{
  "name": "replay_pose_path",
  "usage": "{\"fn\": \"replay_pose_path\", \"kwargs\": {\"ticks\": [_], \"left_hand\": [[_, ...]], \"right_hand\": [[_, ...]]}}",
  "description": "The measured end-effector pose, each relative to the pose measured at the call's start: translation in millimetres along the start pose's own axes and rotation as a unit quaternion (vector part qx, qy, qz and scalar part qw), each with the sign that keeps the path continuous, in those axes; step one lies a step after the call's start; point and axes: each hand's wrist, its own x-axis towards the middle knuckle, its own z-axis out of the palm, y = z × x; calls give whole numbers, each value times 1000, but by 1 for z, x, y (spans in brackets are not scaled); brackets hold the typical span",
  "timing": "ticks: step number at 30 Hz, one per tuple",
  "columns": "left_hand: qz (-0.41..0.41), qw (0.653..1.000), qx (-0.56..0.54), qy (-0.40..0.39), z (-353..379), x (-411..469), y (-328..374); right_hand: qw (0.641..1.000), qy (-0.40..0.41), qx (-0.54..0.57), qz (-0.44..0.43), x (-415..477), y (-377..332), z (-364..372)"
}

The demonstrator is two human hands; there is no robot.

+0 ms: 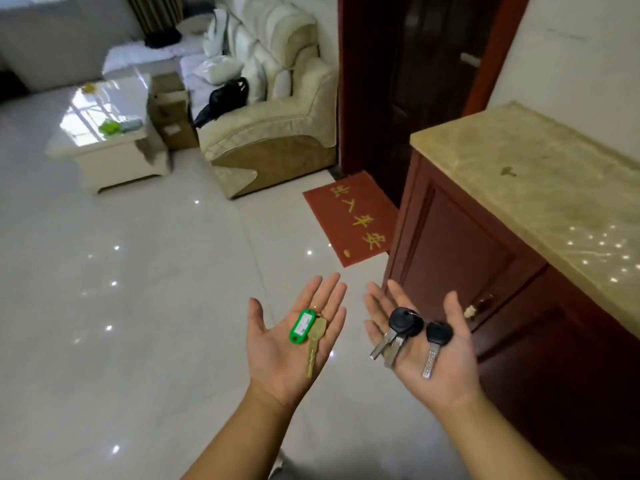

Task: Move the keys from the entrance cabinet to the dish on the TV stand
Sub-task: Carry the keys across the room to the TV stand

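Both hands lie flat and unclenched, left hand (294, 336) cradling the green-tagged key (309, 336), right hand (420, 341) the black-headed keys (408, 336) at 3 o'clock: light, rigid, slide-prone, best pinched by heads.

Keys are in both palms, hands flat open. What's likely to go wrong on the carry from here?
1. Neither hand grips anything: the brass key with green tag just lies on the open left hand, so a step or tilt may slide it onto the tile floor.
2. The black-headed keys on the right hand have blades reaching toward the palm's inner edge, so they seem likelier to drop.
3. The dish is not in view, so the route is unconfirmed.
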Motion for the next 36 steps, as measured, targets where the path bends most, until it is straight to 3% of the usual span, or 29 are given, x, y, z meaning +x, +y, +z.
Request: {"fn": "replay_pose_path", "kwargs": {"ticks": [16, 28, 36], "left_hand": [[196, 975, -98, 14, -116, -148, 250], [348, 926, -149, 10, -164, -202, 366], [426, 895, -134, 19, -163, -195, 491]], "right_hand": [[977, -47, -91, 187, 171, 260, 123], [935, -69, -144, 315, 275, 379, 191], [907, -108, -138, 383, 391, 450, 245]]}}
